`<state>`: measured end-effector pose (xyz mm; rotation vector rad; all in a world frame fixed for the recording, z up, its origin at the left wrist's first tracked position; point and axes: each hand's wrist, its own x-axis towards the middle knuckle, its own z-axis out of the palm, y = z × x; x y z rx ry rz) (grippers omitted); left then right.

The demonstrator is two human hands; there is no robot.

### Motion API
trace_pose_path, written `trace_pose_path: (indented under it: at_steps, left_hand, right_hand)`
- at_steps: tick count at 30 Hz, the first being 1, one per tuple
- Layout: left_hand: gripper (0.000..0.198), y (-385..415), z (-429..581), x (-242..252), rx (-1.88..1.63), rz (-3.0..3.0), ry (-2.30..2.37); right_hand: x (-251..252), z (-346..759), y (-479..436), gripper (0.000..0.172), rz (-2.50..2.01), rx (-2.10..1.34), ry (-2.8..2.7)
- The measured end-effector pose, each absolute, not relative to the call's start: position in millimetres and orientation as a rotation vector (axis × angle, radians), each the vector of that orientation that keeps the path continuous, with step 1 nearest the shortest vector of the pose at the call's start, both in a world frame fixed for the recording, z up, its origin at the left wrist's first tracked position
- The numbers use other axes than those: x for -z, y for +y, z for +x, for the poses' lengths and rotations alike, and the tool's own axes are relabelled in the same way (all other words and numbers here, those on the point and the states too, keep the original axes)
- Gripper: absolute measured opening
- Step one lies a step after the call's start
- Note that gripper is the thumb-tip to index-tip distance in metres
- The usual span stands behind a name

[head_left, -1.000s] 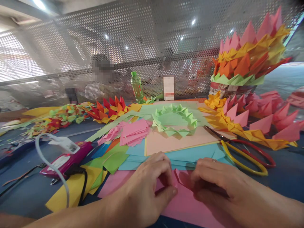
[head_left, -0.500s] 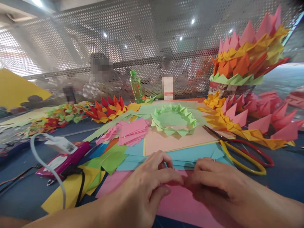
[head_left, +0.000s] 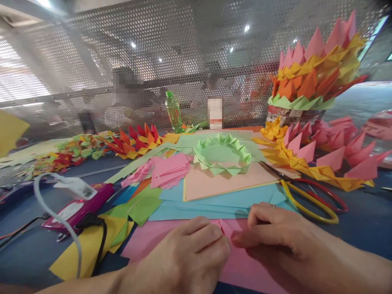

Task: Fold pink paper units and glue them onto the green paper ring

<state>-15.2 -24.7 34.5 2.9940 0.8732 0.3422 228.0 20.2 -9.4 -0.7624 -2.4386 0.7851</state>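
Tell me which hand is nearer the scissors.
Right. The right hand is just below and left of the scissors in view; the left hand is farther left, beyond the right.

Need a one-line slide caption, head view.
Left hand and right hand at a small folded pink paper, with a green paper ring and scissors beyond.

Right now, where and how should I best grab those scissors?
I'd take the scissors by the yellow loop and red loop together, with your right hand, coming from the near right. Both loops lie toward that side, while the blades point away and left, toward the green paper ring.
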Motion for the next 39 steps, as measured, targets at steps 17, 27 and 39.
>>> trace_pose_path:
  at_steps: [17, 27, 39]
  left_hand:
    - [0.028, -22, -17, -35, -0.317, 3.046, 0.803]
    - [0.030, -24, -22, -39, -0.371, 3.137, 0.822]
    - [0.033, -19, -33, -27, -0.690, 3.094, 0.804]
  right_hand:
    - [-4, 231, 20, 0.028, -0.553, -0.262, -2.680]
    - [-35, 228, 10, 0.020, -0.637, -0.321, -2.815]
    - [-34, 225, 13, 0.026, -0.578, -0.315, -2.768]
